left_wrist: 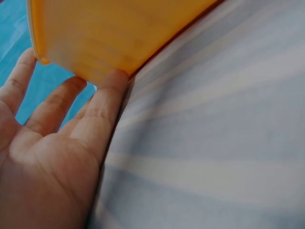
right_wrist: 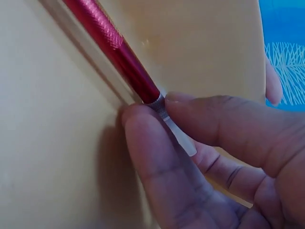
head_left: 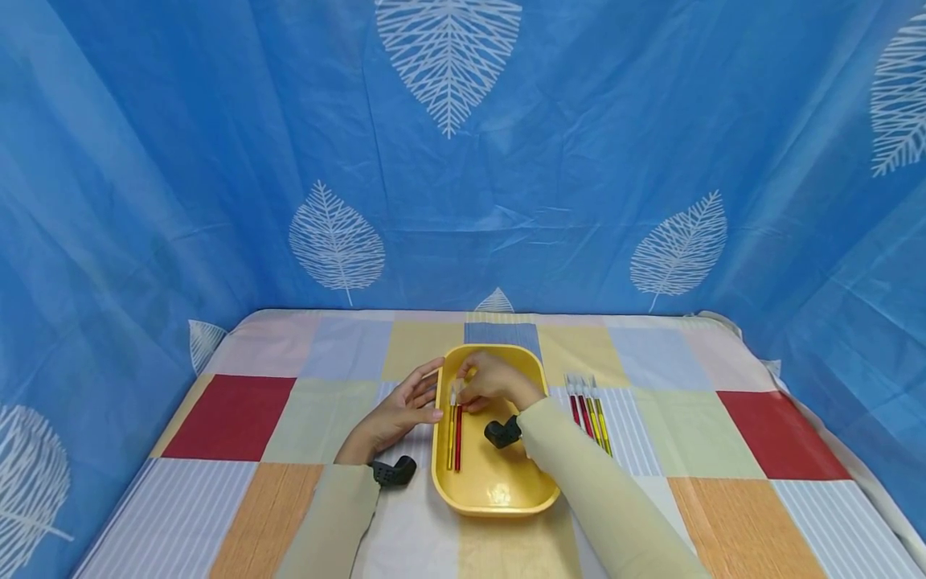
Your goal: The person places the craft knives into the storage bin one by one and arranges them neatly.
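A slim red tool (head_left: 459,450) is pinched between the thumb and index fingertip of the right hand (head_left: 490,383), the grip being taken at its narrow collar. The tool is held inside a yellow tray (head_left: 499,486), alongside a matching yellow tool (head_left: 450,450), which lies on the side nearer the left hand (head_left: 396,416). Whether the red tool is lifted off the tray floor cannot be told.

The tray is smooth and glossy, seemingly plastic, with rounded corners and a lipped rim. By the left hand, fingers extended and loosely spread, nothing is gripped; its fingertips are laid against the tray's outer wall. To the right of the right hand, outside the tray, two red tools (head_left: 585,418) and two yellow tools (head_left: 596,426) are set side by side, pale tips pointing away from the person. Beneath both hands the table is covered by a patchwork cloth (head_left: 318,414) of plain and striped squares; beyond them hangs a blue curtain (head_left: 506,233) printed with white leaves.

Only in the right wrist view are the metallic sheen, the knurled barrel, the ridged grey collar and the translucent tip seen. The fingertip contact beneath the tray's rim is shown closely by the left wrist view alone.
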